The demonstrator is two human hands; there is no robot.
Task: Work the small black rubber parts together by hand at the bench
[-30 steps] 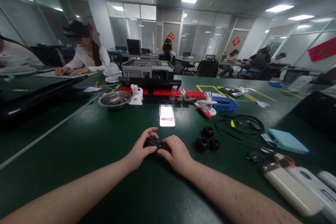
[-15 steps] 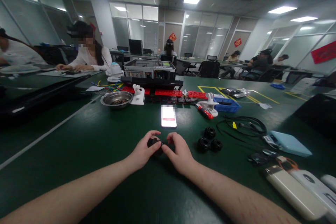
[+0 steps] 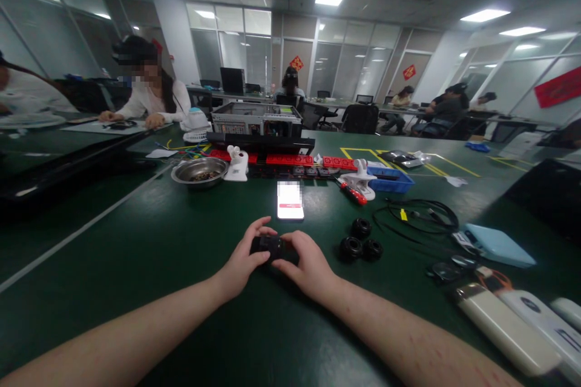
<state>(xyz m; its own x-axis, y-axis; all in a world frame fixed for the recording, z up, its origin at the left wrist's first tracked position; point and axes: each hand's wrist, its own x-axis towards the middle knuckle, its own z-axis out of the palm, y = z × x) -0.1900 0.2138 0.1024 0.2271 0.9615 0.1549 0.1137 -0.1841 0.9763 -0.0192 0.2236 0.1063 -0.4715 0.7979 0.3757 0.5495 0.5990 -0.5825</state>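
My left hand [image 3: 245, 257] and my right hand [image 3: 305, 260] meet over the green table [image 3: 149, 254], both closed round a small black part [image 3: 269, 246] held between their fingertips. The part looks like a short dark block or wheel; its far side is hidden by my fingers. A phone [image 3: 290, 200] with a lit white screen lies just beyond my hands. Three black rubber wheels [image 3: 361, 240] lie grouped a short way to the right of my right hand.
A steel bowl [image 3: 198, 172], red bricks [image 3: 313, 161], a red-handled screwdriver [image 3: 350, 192], a blue tray [image 3: 389, 180] and a computer case [image 3: 256, 119] stand farther back. Black cables [image 3: 420, 211], a light-blue box [image 3: 494, 244] and white devices [image 3: 503, 329] lie at right. People sit at the left and far desks.
My hands have stayed in place and turned the black part between the fingers; it now shows as a flatter block. The view shifted slightly.
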